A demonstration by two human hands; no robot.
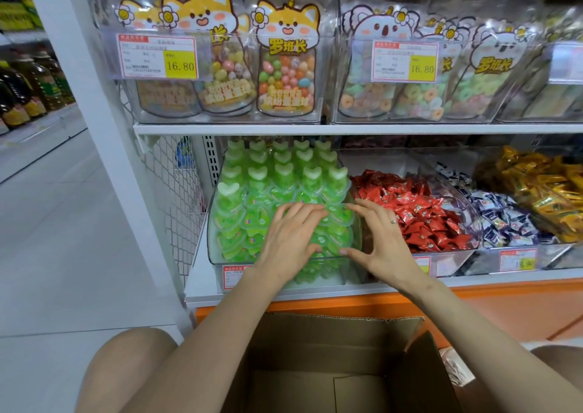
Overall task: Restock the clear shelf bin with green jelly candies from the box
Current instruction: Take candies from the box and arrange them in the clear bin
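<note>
Both grips work over the clear shelf bin (pixel 210 242) at centre frame, on the lower shelf. Left grip (pixel 293 236) lies flat with fingers nearly straight, pressing on the green jelly candies (pixel 252 198) that fill the bin. Right grip (pixel 378 239) is spread wide, fingertips touching candies at the bin's right side, thumb by its front rim. Neither clasps a candy. Box (pixel 315 334) stands open at lower centre, below the shelf.

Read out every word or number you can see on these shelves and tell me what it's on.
"16.80": left upper price tag
"16.80": right upper price tag
"罗班长": fox-faced candy bag
Too blurred to read: lower shelf price tags, small print.
</note>
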